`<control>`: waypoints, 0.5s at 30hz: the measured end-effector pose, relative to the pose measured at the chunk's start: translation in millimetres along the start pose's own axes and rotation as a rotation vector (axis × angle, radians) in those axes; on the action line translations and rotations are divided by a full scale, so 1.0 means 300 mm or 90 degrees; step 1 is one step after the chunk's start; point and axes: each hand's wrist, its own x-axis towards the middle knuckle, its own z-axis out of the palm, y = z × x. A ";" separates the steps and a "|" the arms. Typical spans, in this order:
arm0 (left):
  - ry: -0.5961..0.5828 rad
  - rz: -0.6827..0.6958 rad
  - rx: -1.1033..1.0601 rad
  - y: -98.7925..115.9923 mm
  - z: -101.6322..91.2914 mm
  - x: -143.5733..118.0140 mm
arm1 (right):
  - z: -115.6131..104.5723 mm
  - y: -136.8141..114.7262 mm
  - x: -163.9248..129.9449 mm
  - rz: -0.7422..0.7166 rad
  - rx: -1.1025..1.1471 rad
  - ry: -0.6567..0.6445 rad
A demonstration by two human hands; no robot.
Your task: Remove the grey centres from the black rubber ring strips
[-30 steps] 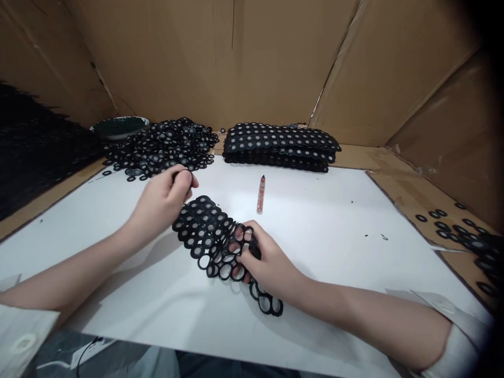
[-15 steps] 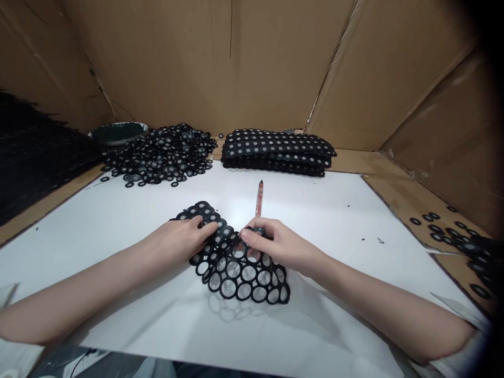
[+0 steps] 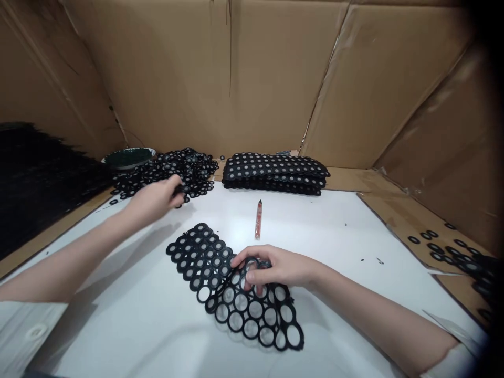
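On the white sheet (image 3: 334, 247) I am seeing my right hand (image 3: 275, 268) pressing curled fingers onto one ring mat (image 3: 232, 286), my left hand (image 3: 155, 199) pinching loose rings (image 3: 173, 168), one red pen (image 3: 259, 219) lying beyond, one mat stack (image 3: 273, 173) behind.

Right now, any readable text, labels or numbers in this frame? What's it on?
None readable.
Red pen-like stick: surface too blurred to tell if it is printed.
Black ring mat, stacked mats, loose ring pile, cardboard walls: no markings visible.
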 end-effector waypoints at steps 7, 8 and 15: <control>0.033 -0.168 -0.003 -0.270 0.009 0.231 | -0.003 -0.001 0.008 -0.013 0.002 0.003; 0.028 -0.182 -0.018 -0.291 0.022 0.250 | -0.003 0.001 0.010 -0.016 0.005 0.000; 0.069 -0.169 -0.180 -0.369 -0.086 0.287 | -0.005 0.005 0.013 -0.016 0.010 -0.002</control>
